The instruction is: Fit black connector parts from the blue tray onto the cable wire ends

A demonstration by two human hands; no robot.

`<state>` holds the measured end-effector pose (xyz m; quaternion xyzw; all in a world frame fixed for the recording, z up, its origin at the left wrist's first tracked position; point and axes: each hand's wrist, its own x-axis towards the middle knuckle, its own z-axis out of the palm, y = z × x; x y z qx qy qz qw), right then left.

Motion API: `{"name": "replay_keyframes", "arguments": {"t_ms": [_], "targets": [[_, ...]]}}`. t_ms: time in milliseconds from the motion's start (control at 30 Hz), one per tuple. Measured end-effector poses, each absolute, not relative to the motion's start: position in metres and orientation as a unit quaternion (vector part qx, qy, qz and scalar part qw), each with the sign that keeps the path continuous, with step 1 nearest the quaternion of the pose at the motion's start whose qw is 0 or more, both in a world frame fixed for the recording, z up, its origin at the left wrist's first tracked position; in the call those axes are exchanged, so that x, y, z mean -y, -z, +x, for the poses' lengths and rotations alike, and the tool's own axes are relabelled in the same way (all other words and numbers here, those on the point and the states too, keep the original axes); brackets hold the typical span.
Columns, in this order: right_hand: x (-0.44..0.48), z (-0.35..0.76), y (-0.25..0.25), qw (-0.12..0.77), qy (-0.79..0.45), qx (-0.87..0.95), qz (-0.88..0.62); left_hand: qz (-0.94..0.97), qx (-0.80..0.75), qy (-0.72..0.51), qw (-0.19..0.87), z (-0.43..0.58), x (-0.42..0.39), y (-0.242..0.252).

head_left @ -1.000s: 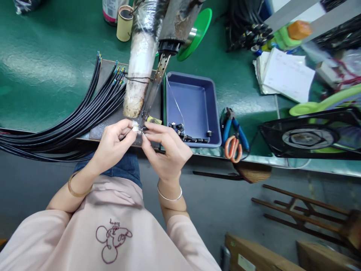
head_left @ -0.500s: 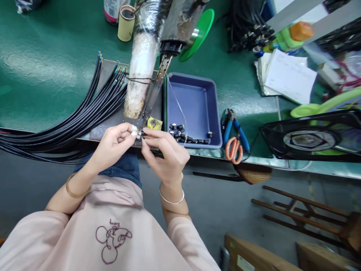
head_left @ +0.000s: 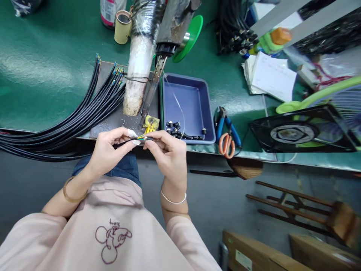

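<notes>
Between thumb and fingers, my left hand (head_left: 111,148) pinches a black cable (head_left: 124,143) whose thin coloured wires point to the right. White covers wrap its fingertips. My right hand (head_left: 169,152) pinches a small dark connector (head_left: 147,139) right at the wire ends; whether they are joined I cannot tell. Just beyond the hands is a yellow sponge (head_left: 151,122) with dark marks. The soldering iron (head_left: 150,92) hangs over the board, its tip close to the sponge. To the left lies a bundle of black cables (head_left: 84,113) with stripped, coloured ends.
A blue tray (head_left: 187,105) holds several small black connectors (head_left: 176,130). Blue-handled pliers (head_left: 228,126) and orange-handled scissors (head_left: 226,145) lie right of it. A wrapped white tube (head_left: 137,71) juts over the dark board (head_left: 105,79). A black fan (head_left: 299,131) stands farther right.
A black cable with coloured wires now shows in my left hand, meeting the piece in my right hand. Both hands have shifted slightly; the whole view has moved a little.
</notes>
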<state>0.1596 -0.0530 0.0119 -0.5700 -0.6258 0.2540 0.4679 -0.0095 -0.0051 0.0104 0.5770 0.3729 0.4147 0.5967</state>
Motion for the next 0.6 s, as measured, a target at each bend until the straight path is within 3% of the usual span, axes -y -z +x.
{"name": "replay_keyframes", "arguments": {"t_ms": [100, 267, 367, 600], "targets": [[0.051, 0.162, -0.006, 0.474, -0.309, 0.645, -0.514, 0.566, -0.344, -0.398, 0.635, -0.014, 0.005, -0.012], [0.059, 0.161, -0.006, 0.507, -0.152, 0.645, -0.552, 0.572, -0.335, -0.395, 0.636, -0.018, 0.005, -0.011], [0.065, 0.158, -0.011, 0.502, -0.121, 0.653, -0.554, 0.582, -0.339, -0.396, 0.624, -0.017, 0.007, -0.009], [0.062, 0.155, -0.014, 0.475, -0.184, 0.669, -0.541, 0.604, -0.319, -0.377, 0.625, -0.019, 0.008, -0.012]]}}
